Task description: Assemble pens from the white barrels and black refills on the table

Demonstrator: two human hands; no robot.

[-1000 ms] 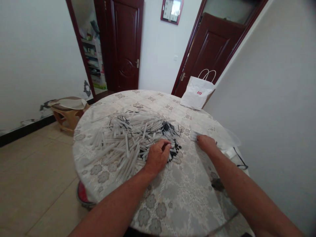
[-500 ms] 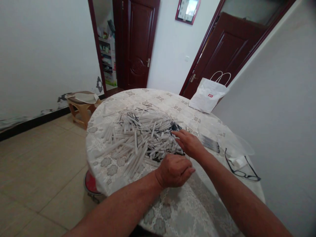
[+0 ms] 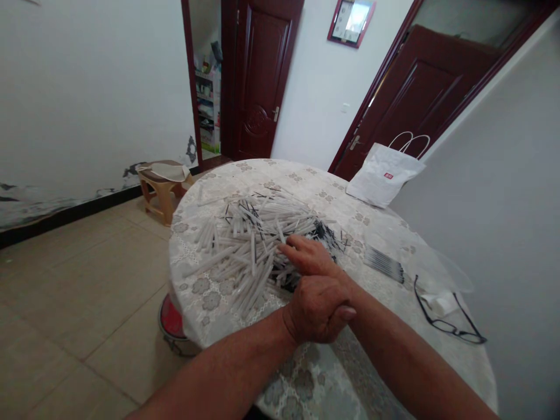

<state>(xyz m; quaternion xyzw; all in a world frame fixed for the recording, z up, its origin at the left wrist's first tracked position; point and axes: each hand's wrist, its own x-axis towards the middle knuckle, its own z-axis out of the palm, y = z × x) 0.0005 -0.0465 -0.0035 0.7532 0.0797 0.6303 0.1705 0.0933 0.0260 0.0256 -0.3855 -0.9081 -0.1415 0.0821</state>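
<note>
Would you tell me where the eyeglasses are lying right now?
In the head view, the eyeglasses lie on the table near its right edge, beside a clear plastic bag and right of the right hand.

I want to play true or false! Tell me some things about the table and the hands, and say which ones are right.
1. The right hand rests on the pile of white tubes. True.
2. The left hand holds the glasses. False: the glasses lie on the table, apart from both hands.
3. A white paper bag stands at the table's far edge. True.
4. The table is bare wood. False: a patterned cloth covers it.
</note>
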